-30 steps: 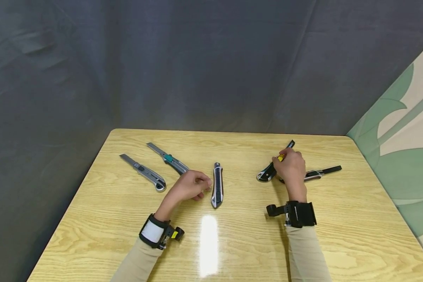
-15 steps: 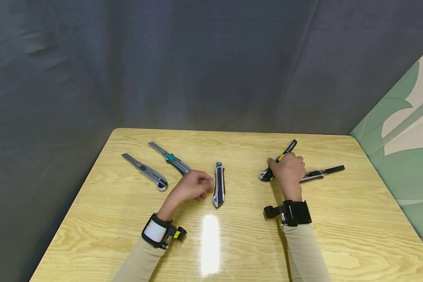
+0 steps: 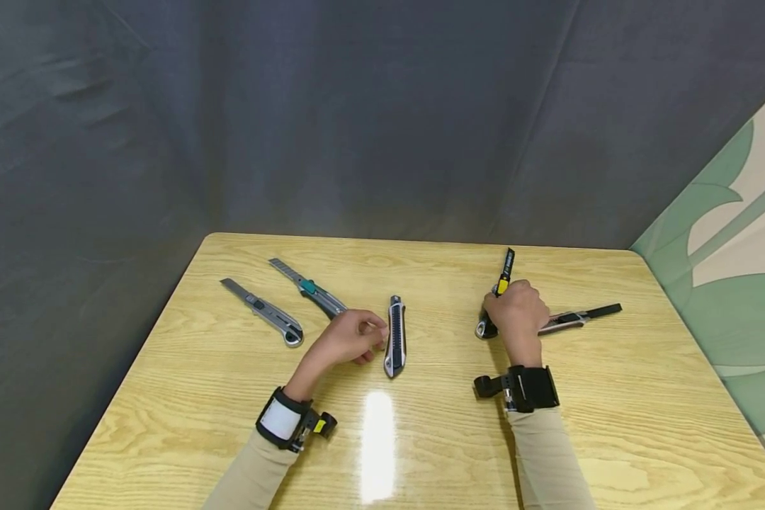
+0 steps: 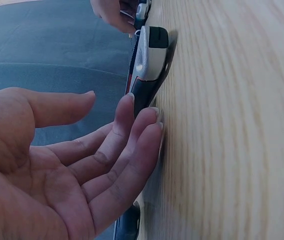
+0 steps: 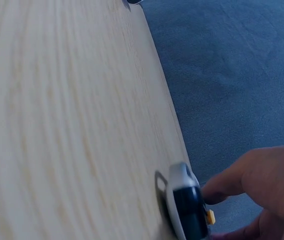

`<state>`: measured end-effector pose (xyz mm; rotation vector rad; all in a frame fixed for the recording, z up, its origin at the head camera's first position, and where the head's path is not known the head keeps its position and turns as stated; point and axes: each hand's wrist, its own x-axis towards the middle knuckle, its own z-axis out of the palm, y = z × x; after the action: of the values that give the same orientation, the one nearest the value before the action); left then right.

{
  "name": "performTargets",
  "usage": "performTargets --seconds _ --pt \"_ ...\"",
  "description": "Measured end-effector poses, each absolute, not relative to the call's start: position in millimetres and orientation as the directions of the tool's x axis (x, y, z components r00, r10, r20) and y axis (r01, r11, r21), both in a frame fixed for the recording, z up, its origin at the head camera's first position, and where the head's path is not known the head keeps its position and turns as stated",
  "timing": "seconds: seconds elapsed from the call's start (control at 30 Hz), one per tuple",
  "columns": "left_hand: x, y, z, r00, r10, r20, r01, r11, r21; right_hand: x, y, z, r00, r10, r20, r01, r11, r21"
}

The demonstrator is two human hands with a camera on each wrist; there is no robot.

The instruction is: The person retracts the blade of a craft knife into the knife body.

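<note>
1. Tip swung leftward since the earlier frame: slim black-bladed utility knife with yellow slider (image 3: pixel 503 285), right of centre on the wood-grain table (image 3: pixel 446 425).
2. I see my right hand (image 3: pixel 519 312) gripping it; left hand (image 3: pixel 350 336), loosely bent, holds nothing.
3. Careless turning could knock the silver-and-black cutter (image 3: pixel 567 321) alongside (both blades out).
4. Blade points far-edgeward, axis leaning slightly right.

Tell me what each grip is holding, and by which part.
The right grip holds the yellow-slider cutter by the handle, just behind the slider. The left grip holds nothing, beside the middle cutter.
</note>
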<state>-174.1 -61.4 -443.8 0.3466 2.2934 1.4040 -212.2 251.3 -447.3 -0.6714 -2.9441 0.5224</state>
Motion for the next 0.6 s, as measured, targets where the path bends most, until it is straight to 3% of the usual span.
performTargets --seconds 0.23,0.6 --pt "-173.5 -61.3 -443.8 -0.875 0.428 -0.228 -0.007 0.459 0.888 -212.3 251.1 -448.2 -0.903 0.43 -0.014 0.408 0.845 -0.347" --pt "-173.1 -60.5 -439.8 -0.871 0.437 -0.224 -0.005 0.449 0.894 -212.4 245.5 -443.1 -0.906 0.413 0.096 0.333 0.833 -0.441"
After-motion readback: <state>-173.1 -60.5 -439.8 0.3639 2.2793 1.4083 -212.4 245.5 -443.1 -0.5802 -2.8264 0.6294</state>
